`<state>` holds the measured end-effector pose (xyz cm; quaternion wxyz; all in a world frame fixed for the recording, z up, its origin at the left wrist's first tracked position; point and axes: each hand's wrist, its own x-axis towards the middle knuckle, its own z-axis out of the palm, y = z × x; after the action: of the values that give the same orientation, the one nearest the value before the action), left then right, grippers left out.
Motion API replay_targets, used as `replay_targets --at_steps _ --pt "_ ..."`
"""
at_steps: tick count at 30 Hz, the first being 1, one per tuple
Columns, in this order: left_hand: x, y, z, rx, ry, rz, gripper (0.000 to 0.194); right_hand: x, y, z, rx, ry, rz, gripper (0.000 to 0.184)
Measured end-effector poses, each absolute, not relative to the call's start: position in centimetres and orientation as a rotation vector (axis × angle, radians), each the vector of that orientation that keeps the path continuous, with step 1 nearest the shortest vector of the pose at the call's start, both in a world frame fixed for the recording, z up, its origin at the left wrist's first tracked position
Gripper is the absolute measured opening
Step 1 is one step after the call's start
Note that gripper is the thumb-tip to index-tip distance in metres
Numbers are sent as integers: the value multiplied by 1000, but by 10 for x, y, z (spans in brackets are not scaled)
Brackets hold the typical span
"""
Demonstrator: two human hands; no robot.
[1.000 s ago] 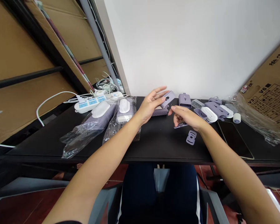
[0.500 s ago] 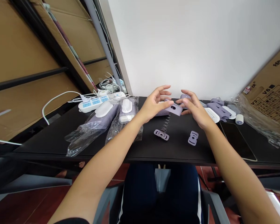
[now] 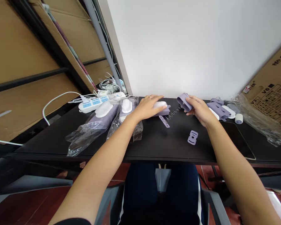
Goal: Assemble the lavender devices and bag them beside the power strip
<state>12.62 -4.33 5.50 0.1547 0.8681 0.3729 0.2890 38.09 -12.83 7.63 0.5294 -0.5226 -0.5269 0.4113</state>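
Purple sleeve (image 3: 183,100) is in your R hand (image 3: 199,109), fingers closed on it, nr far edge of tbl. (image 3: 159,143) Your L hand (image 3: 148,107), fingers partly spread, is at white-topped unit (image 3: 165,112); cannot tell if it grips. Slotted plate (image 3: 192,137) lies nearer front edge.

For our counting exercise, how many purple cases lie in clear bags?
2: one case beside the power strip, the other case between it and the left arm.
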Motion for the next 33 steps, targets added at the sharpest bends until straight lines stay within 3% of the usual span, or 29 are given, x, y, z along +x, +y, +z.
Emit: replay_targets --at_steps 3,9,16,24,33 --pt "118 -37 50 2595 1222 508 94 385 -122 75 -1281 -1035 1026 19" --pt "116 -30 45 2598 1218 498 105 392 -113 74 -1240 -720 1022 20" --pt "112 -30 46 2574 1098 385 102 400 -108 70 -1159 -625 1020 16" --pt "118 -29 45 2539 983 798 106 404 -105 67 -1098 -632 992 18" --pt "125 -38 45 2528 928 804 94 405 -105 68 -1056 -659 972 22"
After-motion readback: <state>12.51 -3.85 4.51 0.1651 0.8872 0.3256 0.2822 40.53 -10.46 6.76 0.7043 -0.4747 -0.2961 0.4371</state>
